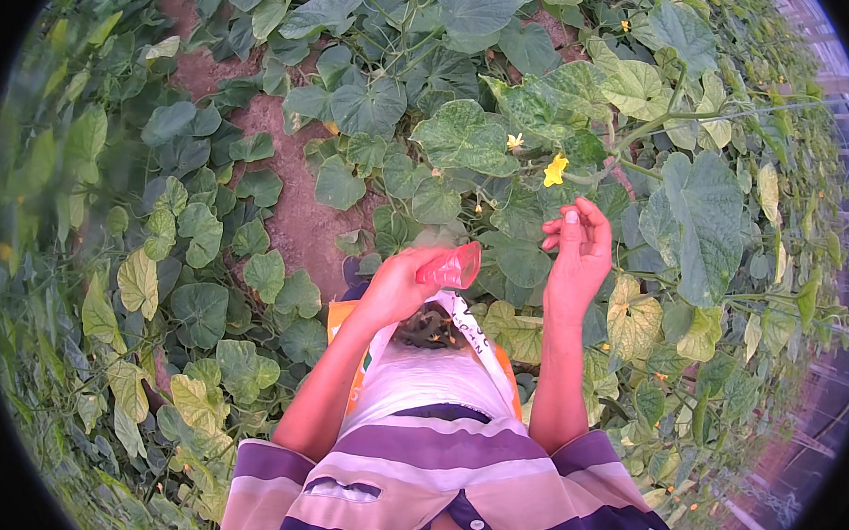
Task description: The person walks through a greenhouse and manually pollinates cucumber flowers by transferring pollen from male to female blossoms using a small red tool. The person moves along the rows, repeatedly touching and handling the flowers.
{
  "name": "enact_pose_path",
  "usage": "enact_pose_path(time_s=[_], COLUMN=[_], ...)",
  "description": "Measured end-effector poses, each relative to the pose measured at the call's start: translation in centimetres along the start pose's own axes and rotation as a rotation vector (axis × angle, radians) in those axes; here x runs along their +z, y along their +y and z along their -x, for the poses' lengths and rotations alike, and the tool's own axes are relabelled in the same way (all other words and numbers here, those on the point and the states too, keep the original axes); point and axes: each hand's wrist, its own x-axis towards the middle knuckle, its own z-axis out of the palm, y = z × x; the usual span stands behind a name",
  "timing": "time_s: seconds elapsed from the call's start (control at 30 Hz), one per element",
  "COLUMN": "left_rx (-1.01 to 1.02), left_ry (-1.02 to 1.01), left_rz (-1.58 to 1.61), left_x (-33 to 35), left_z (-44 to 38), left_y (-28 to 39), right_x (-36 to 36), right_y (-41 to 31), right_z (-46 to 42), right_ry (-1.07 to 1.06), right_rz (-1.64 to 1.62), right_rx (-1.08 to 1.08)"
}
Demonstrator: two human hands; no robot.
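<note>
My left hand (403,284) is closed around a translucent red plastic cup (454,264), its wide rim towards the right. My right hand (577,245) is raised with its fingers curled, just below a yellow cucumber flower (556,170); whether something small lies between thumb and fingers cannot be told. A paler flower (515,141) opens to the left of the yellow one. At my waist hangs a white and orange bag (417,381) with a white strap, and brownish plant bits (431,327) show in its opening.
Cucumber leaves (469,136) and vines crowd all round. A thick stem (644,129) and a taut string (762,111) cross at the upper right. Reddish bare soil (302,185) shows between the plants on the left. A large leaf (704,227) hangs right of my right hand.
</note>
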Motion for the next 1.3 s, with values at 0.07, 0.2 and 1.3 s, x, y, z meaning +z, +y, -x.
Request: enact_pose_path(time_s=[0.07, 0.2, 1.3], left_rx=[0.006, 0.022, 0.153], left_ry=[-0.009, -0.095, -0.195], left_rz=[0.016, 0.042, -0.223], left_x=[-1.9, -5.3, 2.6], left_z=[0.3, 0.3, -9.8], left_y=[1.7, 3.6, 11.1], right_x=[1.5, 2.2, -3.6], right_y=[-2.2, -3.9, -6.2], right_z=[-1.4, -4.0, -5.8], right_ry=[0.125, 0.212, -0.183], right_rz=[0.01, -0.031, 0.588], right_rx=[-0.057, 0.067, 0.066])
